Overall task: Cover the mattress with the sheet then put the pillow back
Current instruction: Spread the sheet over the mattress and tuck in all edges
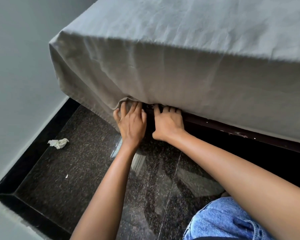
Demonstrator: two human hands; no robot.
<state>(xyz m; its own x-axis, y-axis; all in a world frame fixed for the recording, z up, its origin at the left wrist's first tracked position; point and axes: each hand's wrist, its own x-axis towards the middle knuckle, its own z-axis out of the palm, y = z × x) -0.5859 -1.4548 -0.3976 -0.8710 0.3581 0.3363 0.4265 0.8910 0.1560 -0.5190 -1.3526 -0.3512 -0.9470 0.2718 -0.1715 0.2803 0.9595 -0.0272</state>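
Denim knee [223,220], hands [132,123] at sheet [163,75] hem

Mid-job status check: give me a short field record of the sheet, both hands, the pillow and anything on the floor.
sheet: grey sheet covers the top and near side; a loose corner hangs down at the left
left hand: left hand, fingers straight, presses the hanging fold at the lower edge
right hand: right hand, fingertips hidden under the sheet's lower edge, above the dark bed frame
pillow: not in view
floor: crumpled tissue lies on the dark speckled floor, left of the hands
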